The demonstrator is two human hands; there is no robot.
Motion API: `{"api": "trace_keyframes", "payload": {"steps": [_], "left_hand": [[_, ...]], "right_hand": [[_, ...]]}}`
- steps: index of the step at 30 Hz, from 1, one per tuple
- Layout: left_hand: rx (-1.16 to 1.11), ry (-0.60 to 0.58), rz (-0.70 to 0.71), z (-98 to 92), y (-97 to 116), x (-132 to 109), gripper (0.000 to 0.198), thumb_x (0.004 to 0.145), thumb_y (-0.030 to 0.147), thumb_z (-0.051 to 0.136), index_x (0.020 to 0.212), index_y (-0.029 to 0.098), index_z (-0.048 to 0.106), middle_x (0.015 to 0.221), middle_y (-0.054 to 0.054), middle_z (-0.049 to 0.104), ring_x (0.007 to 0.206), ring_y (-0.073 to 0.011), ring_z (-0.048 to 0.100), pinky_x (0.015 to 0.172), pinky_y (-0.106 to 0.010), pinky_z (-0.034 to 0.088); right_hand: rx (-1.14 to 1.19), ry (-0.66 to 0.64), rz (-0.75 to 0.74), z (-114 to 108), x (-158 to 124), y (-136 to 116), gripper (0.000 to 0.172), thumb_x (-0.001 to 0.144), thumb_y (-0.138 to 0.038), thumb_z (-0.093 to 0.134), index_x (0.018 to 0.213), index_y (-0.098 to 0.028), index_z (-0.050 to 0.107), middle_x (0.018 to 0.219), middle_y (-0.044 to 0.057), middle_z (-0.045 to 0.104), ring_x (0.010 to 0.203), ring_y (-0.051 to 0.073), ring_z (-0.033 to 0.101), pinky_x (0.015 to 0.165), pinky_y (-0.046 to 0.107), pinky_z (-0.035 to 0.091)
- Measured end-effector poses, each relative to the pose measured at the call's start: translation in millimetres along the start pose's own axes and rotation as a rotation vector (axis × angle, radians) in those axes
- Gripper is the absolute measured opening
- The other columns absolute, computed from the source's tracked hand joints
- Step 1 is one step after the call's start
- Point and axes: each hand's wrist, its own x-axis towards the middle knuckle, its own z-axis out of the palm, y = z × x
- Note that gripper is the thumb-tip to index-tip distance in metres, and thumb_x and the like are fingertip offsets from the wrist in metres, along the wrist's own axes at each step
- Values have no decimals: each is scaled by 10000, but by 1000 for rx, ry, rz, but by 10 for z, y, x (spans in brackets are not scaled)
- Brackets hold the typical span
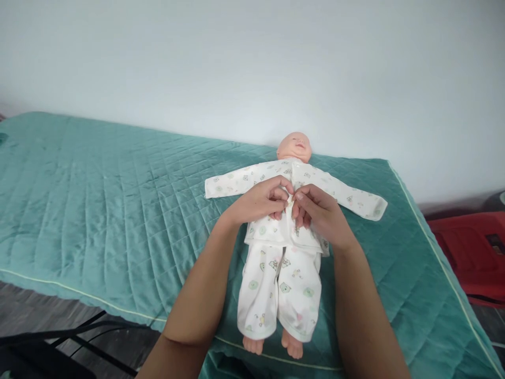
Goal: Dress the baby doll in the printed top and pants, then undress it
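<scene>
A baby doll (294, 146) lies face up, its head toward the wall and its bare feet toward me. It wears a white printed jacket (264, 231) with both sleeves spread wide, and matching white pants (258, 287). Over the chest, my left hand (268, 199) pinches the jacket's front edge with thumb and fingers. Close beside it, my right hand (315, 208) is closed on the other front edge, fingertips nearly meeting the left ones. Whatever fastener sits between the fingertips is too small and covered to make out.
A quilted green cover (118, 210) with a pale piped edge drapes the table under the doll. Behind stands a plain white wall (197, 68). At the right is a red plastic object (469, 252), and dark metal legs (82, 331) show at the lower left.
</scene>
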Motion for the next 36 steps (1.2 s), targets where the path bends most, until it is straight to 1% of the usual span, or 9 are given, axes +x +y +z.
{"api": "trace_keyframes", "payload": {"steps": [13,17,20,24,26,28,29,32,36], "left_hand": [[-47,-32,-27,-50,20,-12,175,832,178,600,999,194,550,749,25,645,583,-70,549,566,-195,440],[-56,-97,-74,-97,18,-44,180,847,237,657,994,185,567,748,8,677,541,-63,534,499,-176,419],[-89,-135,-88,-149,8,-76,238,858,294,687,1034,182,572,709,5,672,485,-64,504,441,-176,402],[-145,-86,-54,-185,-10,-103,300,879,343,680,1113,175,594,691,7,644,469,-70,513,419,-181,410],[-150,-59,-58,-180,-7,-109,351,879,347,680,1179,181,607,730,2,638,508,-77,544,430,-180,432],[-128,-54,-67,-166,6,-113,402,882,345,676,1251,200,605,756,9,619,520,-74,548,433,-181,449],[-107,-62,-68,-160,16,-114,410,889,345,668,1271,207,604,756,16,606,508,-69,540,432,-184,455],[-35,-98,-64,-146,47,-117,368,922,353,623,1257,201,627,700,36,559,464,-62,513,431,-199,469],[-15,-96,-84,-140,71,-113,317,938,354,603,1197,177,648,636,45,537,457,-68,513,433,-200,475]], "right_hand": [[7,-37,5,-19,11,-7,224,899,-400,690,952,-223,564,667,-46,644,521,103,604,471,220,414],[50,-23,11,-21,14,8,191,914,-387,665,938,-221,574,656,-32,659,498,107,595,452,225,405],[150,71,-60,-13,7,31,156,910,-360,664,922,-232,576,582,-46,626,428,100,528,416,228,363],[264,332,-190,19,14,58,134,890,-342,668,895,-255,566,596,-50,590,436,100,491,427,243,363],[231,471,-255,38,29,79,122,892,-341,651,894,-264,556,729,-17,645,579,130,596,516,262,452],[120,547,-324,51,46,110,96,902,-331,622,935,-272,554,953,30,697,871,185,686,711,317,547],[47,550,-353,52,53,130,97,907,-323,609,975,-277,556,1073,49,695,1033,210,675,832,360,558],[-140,426,-394,21,65,193,266,908,-295,596,1169,-302,548,1366,66,598,1337,236,529,1106,459,452],[-212,166,-390,-81,61,253,527,889,-297,646,1380,-352,462,1568,22,422,1478,230,365,1222,469,330]]}}
